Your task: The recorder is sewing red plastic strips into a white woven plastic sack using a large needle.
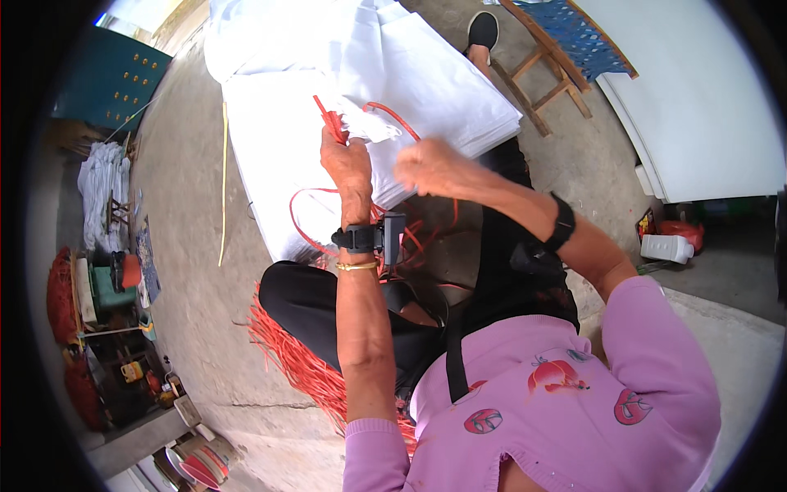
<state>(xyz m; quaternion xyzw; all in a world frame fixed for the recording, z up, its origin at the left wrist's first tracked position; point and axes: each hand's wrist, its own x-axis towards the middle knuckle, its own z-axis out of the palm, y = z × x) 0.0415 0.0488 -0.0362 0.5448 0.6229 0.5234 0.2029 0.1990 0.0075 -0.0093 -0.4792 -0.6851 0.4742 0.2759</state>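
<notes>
My left hand is closed around red plastic strips at the gathered neck of white sheeting. One red strip loops over from the bunch to my right hand, which is blurred but looks like a fist with the strip in it. Below that fist, more of the strip dangles. Under both hands spreads a thick stack of white sheets, its near corner by my knees. Further loose red strips trail between my legs. My fingertips are partly hidden.
A big bundle of red strips lies beside my left leg. A wooden stool with a blue seat stands at the far right, by a person's shoe. A white panel is on the right; shelves with tubs line the left.
</notes>
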